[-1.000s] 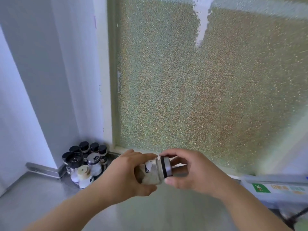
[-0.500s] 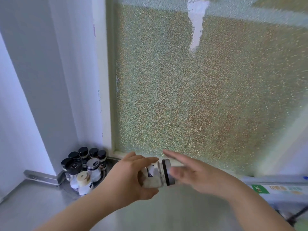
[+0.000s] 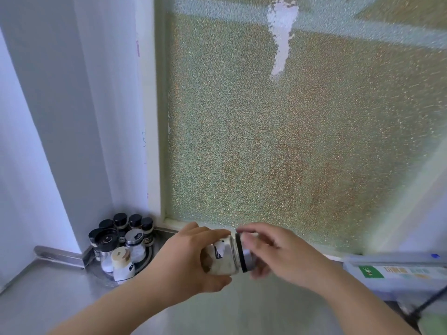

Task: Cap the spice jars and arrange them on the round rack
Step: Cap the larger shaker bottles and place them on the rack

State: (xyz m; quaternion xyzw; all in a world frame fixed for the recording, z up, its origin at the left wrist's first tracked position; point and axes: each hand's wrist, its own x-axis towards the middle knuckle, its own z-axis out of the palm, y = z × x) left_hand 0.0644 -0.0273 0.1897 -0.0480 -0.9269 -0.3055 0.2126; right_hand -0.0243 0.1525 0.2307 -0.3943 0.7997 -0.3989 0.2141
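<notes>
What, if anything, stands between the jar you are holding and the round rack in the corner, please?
Nothing visible does. The jar, lying sideways in the left hand with the right hand at its cap, has bare counter between it and the rack. The rack itself is crowded with jars, so whether a slot is free cannot be told.

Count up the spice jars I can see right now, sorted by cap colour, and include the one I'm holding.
Black-capped jars on the round rack: 6
Silver-capped jar on the rack: 1
Cream-capped bottle on the rack: 1
Held jar, silver-and-black cap, in the left hand: 1
Total: 9
</notes>
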